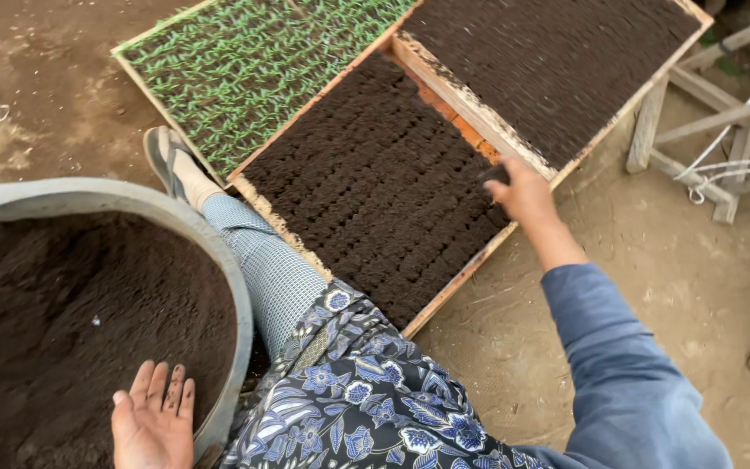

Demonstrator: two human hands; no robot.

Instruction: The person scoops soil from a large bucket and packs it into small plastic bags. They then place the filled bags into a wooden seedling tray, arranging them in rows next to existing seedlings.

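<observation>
Nearest, the left hand point(154, 423) lies flat and open, fingers spread and soil-stained, on the dark soil at the rim of the big round grey tub point(234, 287), which is heaped nearly full. Beside it sits the person's lap in a blue flowered cloth point(358, 399), one checked trouser leg stretching out to a grey sandal point(167, 161) on the bare earth floor.

Further out, the right hand point(523, 193), at the end of a blue sleeve, is closed around a small dark lump of soil point(495, 174), held at the far right edge of the middle wooden tray of dark soil blocks point(375, 182). That tray looks packed in neat rows almost throughout, so I judge it close to filled, with only the corner by the hand perhaps open.

Beyond it a second wooden tray of dark soil point(557, 61) overlaps its edge and seems fully packed. To the left, the wooden tray of green seedlings point(245, 61) is already sprouting.

Both far trays are cut off at the top. The right hand's fingers are partly hidden behind the lump, and a pale wooden frame with white cords point(722, 130) at the right is hard to make out.
</observation>
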